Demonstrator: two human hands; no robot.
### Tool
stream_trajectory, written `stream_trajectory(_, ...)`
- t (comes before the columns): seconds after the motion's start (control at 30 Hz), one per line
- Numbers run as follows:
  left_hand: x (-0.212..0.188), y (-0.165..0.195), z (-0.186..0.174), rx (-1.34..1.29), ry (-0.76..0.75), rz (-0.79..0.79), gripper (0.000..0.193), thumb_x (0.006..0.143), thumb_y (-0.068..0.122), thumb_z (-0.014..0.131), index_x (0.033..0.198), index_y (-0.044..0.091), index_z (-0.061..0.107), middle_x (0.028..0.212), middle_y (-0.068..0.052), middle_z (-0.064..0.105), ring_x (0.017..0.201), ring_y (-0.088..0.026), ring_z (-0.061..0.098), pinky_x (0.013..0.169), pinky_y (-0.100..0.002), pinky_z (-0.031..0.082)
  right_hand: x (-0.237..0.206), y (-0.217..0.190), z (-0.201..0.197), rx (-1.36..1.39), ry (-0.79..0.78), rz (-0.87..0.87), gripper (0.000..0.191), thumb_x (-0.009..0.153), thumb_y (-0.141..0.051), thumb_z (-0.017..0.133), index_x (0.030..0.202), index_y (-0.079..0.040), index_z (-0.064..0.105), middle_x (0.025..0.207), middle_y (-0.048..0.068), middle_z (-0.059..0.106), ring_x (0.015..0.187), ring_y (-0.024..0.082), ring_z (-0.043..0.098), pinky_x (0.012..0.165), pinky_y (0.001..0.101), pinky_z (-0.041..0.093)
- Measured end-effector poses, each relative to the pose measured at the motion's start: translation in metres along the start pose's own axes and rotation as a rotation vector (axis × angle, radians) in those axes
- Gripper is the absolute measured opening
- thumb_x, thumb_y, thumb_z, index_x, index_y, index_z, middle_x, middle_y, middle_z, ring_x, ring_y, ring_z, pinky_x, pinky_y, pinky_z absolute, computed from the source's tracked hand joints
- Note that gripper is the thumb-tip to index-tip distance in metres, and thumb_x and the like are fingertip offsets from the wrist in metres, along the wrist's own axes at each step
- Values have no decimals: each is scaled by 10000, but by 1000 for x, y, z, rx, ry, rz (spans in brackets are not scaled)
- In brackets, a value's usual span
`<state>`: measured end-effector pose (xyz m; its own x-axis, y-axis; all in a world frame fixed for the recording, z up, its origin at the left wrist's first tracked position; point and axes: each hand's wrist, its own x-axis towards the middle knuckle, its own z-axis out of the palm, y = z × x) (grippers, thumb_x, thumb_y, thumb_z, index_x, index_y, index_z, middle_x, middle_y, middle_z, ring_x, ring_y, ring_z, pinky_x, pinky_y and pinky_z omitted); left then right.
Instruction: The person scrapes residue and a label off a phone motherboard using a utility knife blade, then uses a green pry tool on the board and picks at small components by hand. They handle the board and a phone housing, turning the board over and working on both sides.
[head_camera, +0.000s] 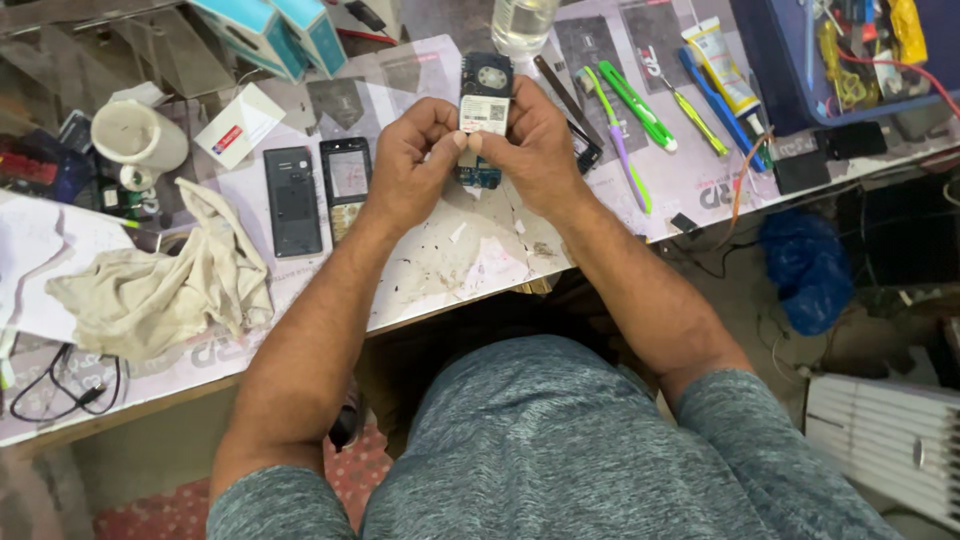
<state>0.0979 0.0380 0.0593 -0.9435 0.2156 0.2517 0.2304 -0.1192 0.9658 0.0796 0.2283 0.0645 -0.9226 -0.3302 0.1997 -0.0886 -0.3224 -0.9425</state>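
Note:
Both my hands hold a small opened phone body (486, 92) above the worktable (450, 260); it is dark blue with a round speaker at its top and a white label in the middle. My left hand (412, 160) grips its left side, thumb on the label. My right hand (530, 145) grips its right side. A dark back cover (292, 200) and a black front frame with a clear window (346, 185) lie flat on the table, left of my left hand.
A crumpled beige cloth (170, 275) lies at the left, with a white cup (135, 135) behind it. Green and purple plastic tools (630, 115), a glue tube (722, 62) and a blue tray of parts (850, 60) sit at the right. A clear bottle (522, 25) stands behind.

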Motion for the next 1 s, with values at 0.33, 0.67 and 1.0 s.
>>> stream_trajectory(0.33, 3, 4, 2, 59, 102, 77, 78, 1013, 76, 644, 1047, 16, 609, 796, 30, 647, 704, -31, 545, 651, -211, 446, 1, -2, -1, -1, -50, 55, 413, 903, 62, 742, 1270, 12, 559, 1152, 67, 716, 1047, 115, 692, 951, 280, 583)
stream_trajectory(0.67, 0, 11, 0, 123, 17, 73, 92, 1015, 72, 641, 1074, 25, 589, 751, 11, 630, 678, -50, 572, 640, -227, 484, 2, -2, -4, 22, -20, 74, 452, 895, 77, 741, 1302, 31, 549, 1116, 83, 710, 1010, 127, 694, 931, 296, 586)
stream_trajectory(1.0, 1, 4, 0, 40, -6, 10, 112, 999, 89, 622, 1089, 30, 589, 763, 22, 600, 669, -49, 547, 629, -223, 467, 1, 1, -5, 74, -15, 66, 476, 884, 89, 741, 1314, 42, 541, 1110, 87, 712, 993, 130, 691, 930, 292, 577)
